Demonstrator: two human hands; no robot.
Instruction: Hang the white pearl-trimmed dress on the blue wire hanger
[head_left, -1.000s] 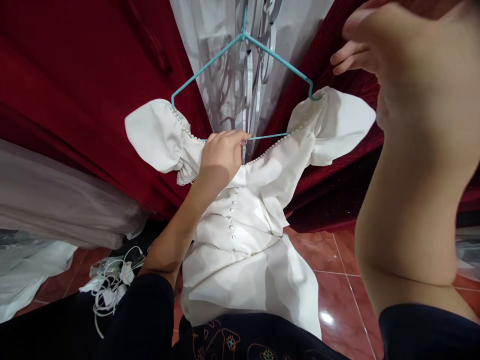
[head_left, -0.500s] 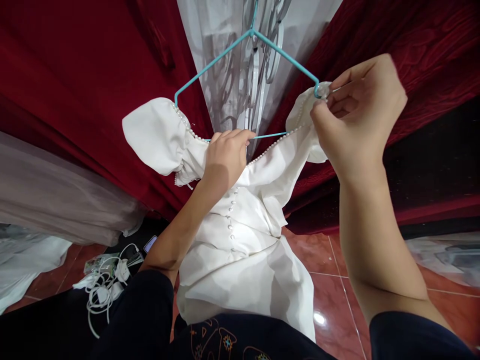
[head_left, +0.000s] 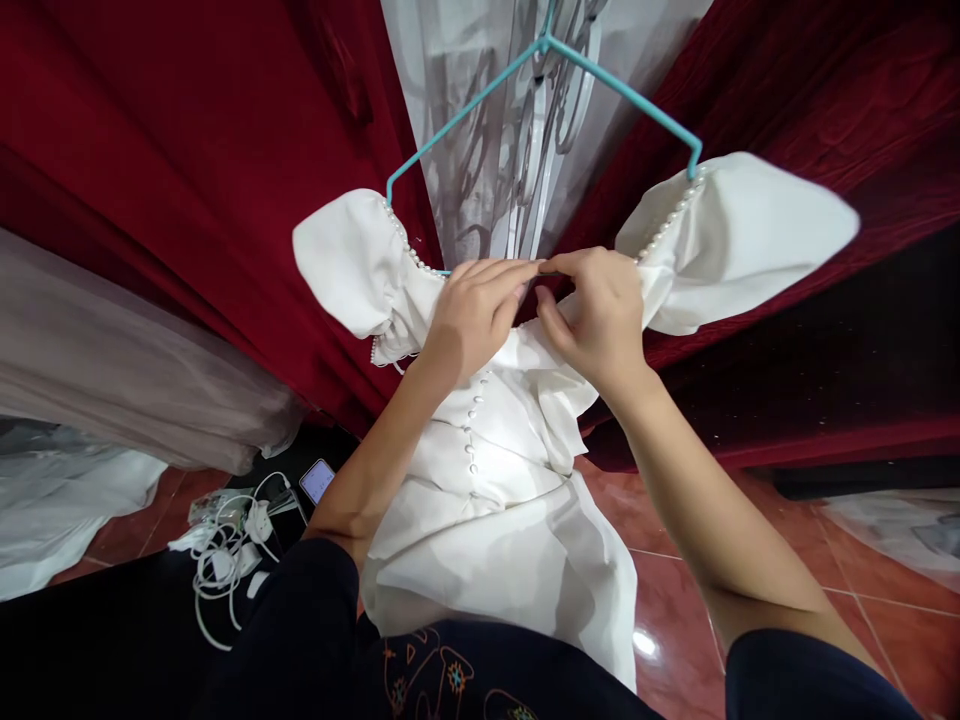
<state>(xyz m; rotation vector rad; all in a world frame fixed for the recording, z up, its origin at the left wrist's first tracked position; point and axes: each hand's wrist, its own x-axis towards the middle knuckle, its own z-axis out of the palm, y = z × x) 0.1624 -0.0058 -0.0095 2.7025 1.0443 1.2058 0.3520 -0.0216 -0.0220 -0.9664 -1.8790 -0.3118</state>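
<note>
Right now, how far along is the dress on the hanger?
Done: the white dress hangs on the teal hanger, both puffed sleeves spread over its ends. In hand: the left hand and right hand pinch the neckline at the middle of the hanger's bar. Left: the front below the buttons looks creased and bunched.

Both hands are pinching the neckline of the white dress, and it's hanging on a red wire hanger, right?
Not quite. The head view shows the hanger is teal, not red. The left hand and right hand do pinch the white dress at its neckline.
</note>
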